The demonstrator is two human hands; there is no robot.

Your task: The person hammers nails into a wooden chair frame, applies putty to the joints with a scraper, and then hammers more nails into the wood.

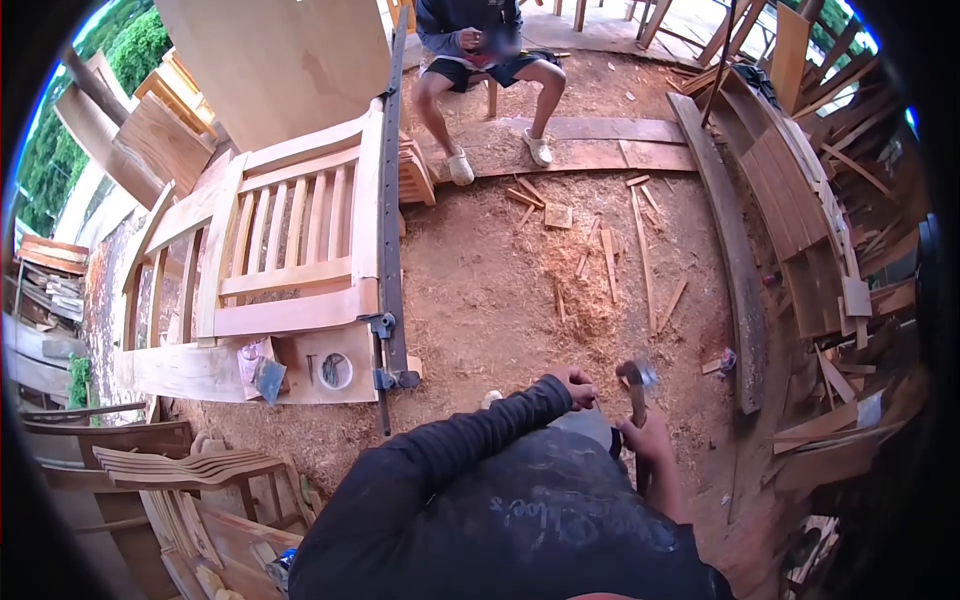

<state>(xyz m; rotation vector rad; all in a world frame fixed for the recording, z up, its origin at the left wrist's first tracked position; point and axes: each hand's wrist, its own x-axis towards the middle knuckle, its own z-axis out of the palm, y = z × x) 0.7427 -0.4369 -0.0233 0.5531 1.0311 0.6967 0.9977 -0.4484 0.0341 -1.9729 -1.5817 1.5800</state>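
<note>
My right hand [650, 438] is wrapped round the handle of a hammer [637, 388], whose metal head points up in front of my body. Just left of it, my left hand [576, 387] is closed with its fingers curled together. Whatever those fingers hold, if anything, is too small to make out. Both hands are close to my dark shirt. To the left lies a slatted wooden frame [290, 312] on a plank bench. A long metal bar clamp [390, 240] runs along its side. A white tub [347, 372] of what look like nails stands on the plank.
A plastic bag [266, 378] rests near the tub. Wood scraps [609, 262] and shavings cover the ground ahead. Another person [480, 45] sits at the far side. A long plank [735, 270] and stacked boards [785, 205] line the right; curved wooden pieces [190, 466] stand lower left.
</note>
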